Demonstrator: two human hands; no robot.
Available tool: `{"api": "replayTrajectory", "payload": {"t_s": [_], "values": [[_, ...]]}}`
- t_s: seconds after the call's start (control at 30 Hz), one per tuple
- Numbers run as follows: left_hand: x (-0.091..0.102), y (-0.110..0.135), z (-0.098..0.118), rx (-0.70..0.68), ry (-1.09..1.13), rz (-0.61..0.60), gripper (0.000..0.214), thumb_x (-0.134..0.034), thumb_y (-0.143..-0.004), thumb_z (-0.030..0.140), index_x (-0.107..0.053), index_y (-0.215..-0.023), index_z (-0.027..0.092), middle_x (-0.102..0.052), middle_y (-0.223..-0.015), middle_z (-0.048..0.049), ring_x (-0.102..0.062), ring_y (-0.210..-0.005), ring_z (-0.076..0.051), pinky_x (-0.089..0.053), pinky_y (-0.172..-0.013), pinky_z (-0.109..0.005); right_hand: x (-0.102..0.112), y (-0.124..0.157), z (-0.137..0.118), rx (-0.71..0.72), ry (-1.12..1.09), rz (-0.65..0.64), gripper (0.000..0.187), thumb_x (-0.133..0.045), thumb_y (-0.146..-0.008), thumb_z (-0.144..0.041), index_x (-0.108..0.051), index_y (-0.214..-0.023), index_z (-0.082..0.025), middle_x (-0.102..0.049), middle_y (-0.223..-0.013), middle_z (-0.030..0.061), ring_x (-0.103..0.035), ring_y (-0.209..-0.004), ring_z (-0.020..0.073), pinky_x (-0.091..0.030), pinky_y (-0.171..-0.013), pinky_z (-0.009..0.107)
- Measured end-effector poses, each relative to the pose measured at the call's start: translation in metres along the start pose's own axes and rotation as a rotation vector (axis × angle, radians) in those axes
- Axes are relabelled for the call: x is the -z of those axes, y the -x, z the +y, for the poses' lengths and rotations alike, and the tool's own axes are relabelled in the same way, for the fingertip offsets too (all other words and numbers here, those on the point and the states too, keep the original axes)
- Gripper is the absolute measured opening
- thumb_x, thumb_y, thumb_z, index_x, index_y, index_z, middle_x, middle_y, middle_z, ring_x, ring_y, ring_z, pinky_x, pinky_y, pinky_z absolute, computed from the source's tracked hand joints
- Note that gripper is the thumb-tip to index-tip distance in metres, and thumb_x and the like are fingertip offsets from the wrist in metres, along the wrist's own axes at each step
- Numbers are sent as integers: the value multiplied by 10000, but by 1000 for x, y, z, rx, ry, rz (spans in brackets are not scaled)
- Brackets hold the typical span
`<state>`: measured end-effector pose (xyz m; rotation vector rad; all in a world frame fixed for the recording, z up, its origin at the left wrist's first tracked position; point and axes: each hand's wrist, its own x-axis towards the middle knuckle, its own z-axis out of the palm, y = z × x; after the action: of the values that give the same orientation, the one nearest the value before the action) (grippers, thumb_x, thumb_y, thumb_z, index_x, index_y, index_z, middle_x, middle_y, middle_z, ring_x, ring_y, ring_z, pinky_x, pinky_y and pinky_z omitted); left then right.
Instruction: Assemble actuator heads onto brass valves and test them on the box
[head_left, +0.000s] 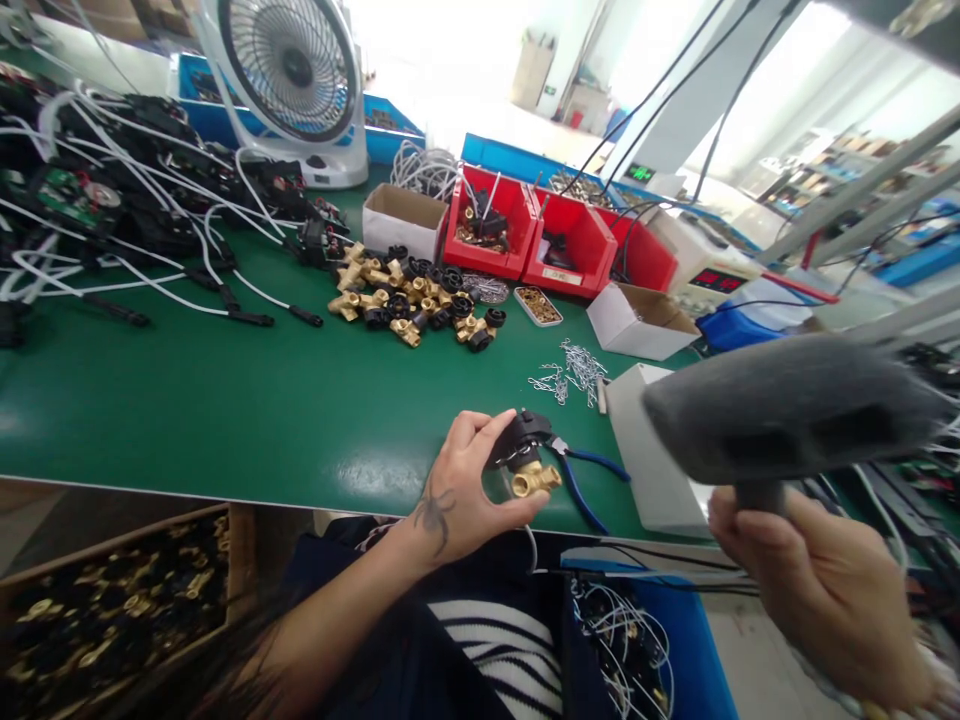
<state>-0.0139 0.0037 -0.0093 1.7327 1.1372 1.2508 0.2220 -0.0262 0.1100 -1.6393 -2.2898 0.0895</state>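
Note:
My left hand point(469, 480) pinches a small valve point(525, 460) with a black top and a brass fitting, held just above the near edge of the green table point(225, 400). My right hand point(817, 580) is closed around the handle of a grey mallet point(787, 405), whose blurred head hovers at the right over a white box point(645, 450). Blue-handled pliers point(585, 475) lie on the table just right of the valve.
A heap of brass and black valves point(412, 295) lies mid-table, metal clips point(574, 370) to its right. Red bins point(525, 235), small cardboard boxes point(401, 220), a fan point(296, 85) and white cables point(135, 210) fill the back. A box of parts point(112, 600) sits below left.

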Motion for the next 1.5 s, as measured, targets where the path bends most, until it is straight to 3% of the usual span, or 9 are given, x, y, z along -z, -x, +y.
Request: {"api": "replayTrajectory", "payload": {"t_s": [0.13,0.33,0.5,0.67,0.87,1.03,1.2,1.4,1.5], "values": [[0,0,0,-12,16,13,707,-749,-729,329,-478,-1358,154,-497,-1140,-98,-550,-1057,-231,-553,-903,-412,-6,-3,-3,159,128,-155,555,-314,-1009,-606,-497,-657,-218,-469,-419,-25,-476,-331,149,-298,-371,265],[-1,1,-1,-14,-12,-2,720,-754,-729,345,-465,-1365,174,-494,-1158,-98,-542,-1074,-241,-542,-931,-441,-1,-3,-7,135,69,100,514,-286,-1052,-495,-468,-656,-220,-470,-439,-32,-456,-340,115,-341,-366,227],[-1,0,-1,-31,5,15,697,-751,-734,324,-469,-1360,202,-499,-1137,-84,-556,-1050,-230,-554,-901,-407,-10,-7,-3,270,202,-73,547,-295,-1035,-554,-473,-645,-214,-434,-417,-38,-444,-318,132,-288,-360,254],[-1,0,-1,-8,-16,-3,719,-755,-723,336,-472,-1360,159,-495,-1158,-103,-537,-1084,-245,-530,-951,-440,-1,-5,-1,177,20,102,501,-309,-1045,-490,-458,-649,-219,-456,-454,-32,-461,-368,126,-335,-390,240],[-1,0,0,0,37,2,705,-751,-729,313,-488,-1359,137,-499,-1141,-96,-551,-1054,-219,-538,-925,-389,-11,-7,-5,180,78,-133,557,-325,-1016,-583,-497,-642,-208,-468,-430,-28,-446,-338,131,-286,-372,248],[0,1,0,8,18,-10,731,-760,-724,327,-476,-1364,117,-492,-1166,-112,-536,-1081,-234,-520,-961,-425,-6,-8,-3,97,-130,28,524,-305,-1033,-531,-450,-636,-222,-417,-449,-41,-405,-364,115,-313,-376,232],[0,-1,3,-6,4,21,641,-771,-728,313,-539,-1300,139,-516,-1111,-93,-552,-1028,-215,-525,-935,-396,-16,-7,-8,146,25,-188,551,-322,-1015,-585,-510,-660,-208,-490,-444,-18,-467,-356,143,-297,-381,252],[0,0,1,28,29,-8,715,-771,-712,312,-487,-1349,149,-498,-1151,-101,-546,-1074,-237,-530,-951,-432,-12,-6,-3,134,-44,24,520,-309,-1036,-517,-471,-645,-216,-438,-443,-34,-435,-356,122,-313,-381,239],[0,0,1,21,50,3,693,-760,-732,328,-490,-1350,170,-499,-1139,-93,-553,-1055,-228,-546,-926,-417,-14,-5,-2,152,49,-86,540,-313,-1026,-560,-498,-658,-212,-467,-433,-27,-456,-345,135,-299,-376,248]]}}
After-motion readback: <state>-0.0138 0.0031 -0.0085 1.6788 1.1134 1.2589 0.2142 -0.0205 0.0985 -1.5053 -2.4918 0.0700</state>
